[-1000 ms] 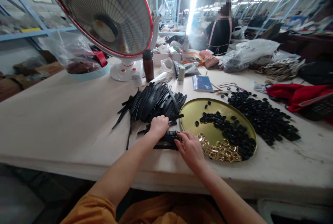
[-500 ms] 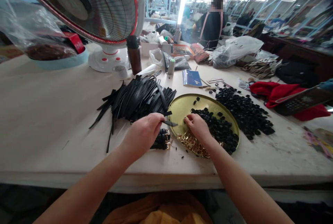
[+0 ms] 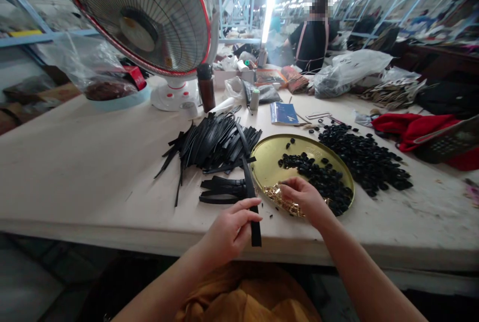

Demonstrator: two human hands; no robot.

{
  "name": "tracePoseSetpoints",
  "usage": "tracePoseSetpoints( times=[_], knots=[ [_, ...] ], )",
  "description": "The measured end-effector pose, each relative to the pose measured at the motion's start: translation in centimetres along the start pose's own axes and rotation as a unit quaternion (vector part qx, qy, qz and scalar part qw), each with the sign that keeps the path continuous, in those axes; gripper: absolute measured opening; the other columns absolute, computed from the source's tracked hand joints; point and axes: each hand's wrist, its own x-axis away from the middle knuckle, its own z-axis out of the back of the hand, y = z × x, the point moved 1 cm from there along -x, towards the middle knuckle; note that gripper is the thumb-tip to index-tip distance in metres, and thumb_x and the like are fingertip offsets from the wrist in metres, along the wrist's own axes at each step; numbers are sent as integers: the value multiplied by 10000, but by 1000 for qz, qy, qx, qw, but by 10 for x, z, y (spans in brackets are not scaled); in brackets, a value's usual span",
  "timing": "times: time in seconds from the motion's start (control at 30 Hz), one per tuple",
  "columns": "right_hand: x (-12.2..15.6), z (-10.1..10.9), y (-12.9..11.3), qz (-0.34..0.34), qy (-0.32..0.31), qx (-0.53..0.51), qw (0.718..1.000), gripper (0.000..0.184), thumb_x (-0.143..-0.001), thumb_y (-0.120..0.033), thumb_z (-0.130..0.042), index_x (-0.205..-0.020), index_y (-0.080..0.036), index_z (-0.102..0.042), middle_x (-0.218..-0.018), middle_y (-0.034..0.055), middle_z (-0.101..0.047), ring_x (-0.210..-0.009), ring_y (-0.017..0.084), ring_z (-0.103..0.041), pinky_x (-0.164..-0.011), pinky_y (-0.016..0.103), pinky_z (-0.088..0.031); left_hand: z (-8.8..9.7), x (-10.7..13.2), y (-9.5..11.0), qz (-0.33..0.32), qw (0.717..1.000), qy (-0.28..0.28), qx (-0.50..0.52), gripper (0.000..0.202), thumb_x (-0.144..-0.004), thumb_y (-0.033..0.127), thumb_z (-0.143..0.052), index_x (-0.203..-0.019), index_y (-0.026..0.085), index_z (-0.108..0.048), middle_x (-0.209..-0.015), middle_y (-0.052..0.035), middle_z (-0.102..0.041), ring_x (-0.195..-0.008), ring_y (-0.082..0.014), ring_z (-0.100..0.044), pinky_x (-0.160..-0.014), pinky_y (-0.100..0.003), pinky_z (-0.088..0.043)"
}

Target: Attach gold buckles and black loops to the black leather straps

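My left hand (image 3: 234, 229) is closed on a long black strap (image 3: 248, 177), which stands nearly upright in view and extends past the fingers at both ends. Over the near side of a round golden tray (image 3: 264, 160), my right hand (image 3: 307, 199) has its fingers pinched at a heap of gold buckles (image 3: 273, 193); what sits between the fingertips is too small to make out. Small black pieces (image 3: 318, 177) share the tray. Left of it lie a big pile of black straps (image 3: 213, 142) and a small bundle of straps (image 3: 220, 192).
A larger heap of small black pieces (image 3: 362, 155) lies right of the tray. Behind stand a fan (image 3: 149, 27), a brown bottle (image 3: 205, 90), a thread spool (image 3: 255, 99) and a blue booklet (image 3: 284, 113). Red cloth (image 3: 404, 130) lies at right. A person (image 3: 312, 42) stands farther back.
My left hand has come toward the table's front edge and now holds the strap lengthwise. The right hand has shifted from the tray's bare middle to the gold buckles. The view has turned slightly left.
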Motion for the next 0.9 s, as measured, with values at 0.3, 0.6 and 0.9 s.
tracePoseSetpoints(
  times=[0.3,0.6,0.9],
  knots=[
    [59,-10,-14,-85,-57,-218,971,325,-589,-386,-747,-659,-166,-518,-771,0,-650,-595,68,-550,-623,224,-453,-11,31,33,-63,998,-24,0,306,-774,11,-391,-966,162,-574,-1251,-81,-505,-1137,-133,-484,-965,-246,-390],
    [74,-39,-25,-59,-72,-258,962,301,-622,-362,-731,-625,-168,-500,-541,-51,-561,-517,60,-512,-554,200,-419,-19,45,33,43,984,-19,170,247,-798,60,-391,-837,174,-606,-1094,-56,-575,-989,-134,-550,-862,-241,-427],
    [73,-56,-4,-77,-42,-175,981,316,-624,-408,-712,-620,-168,-507,-544,-27,-586,-534,92,-536,-577,244,-444,-32,10,10,351,829,52,432,335,-764,272,-569,-1052,172,-432,-869,-18,-561,-560,-56,-546,-504,-174,-431]
  ],
)
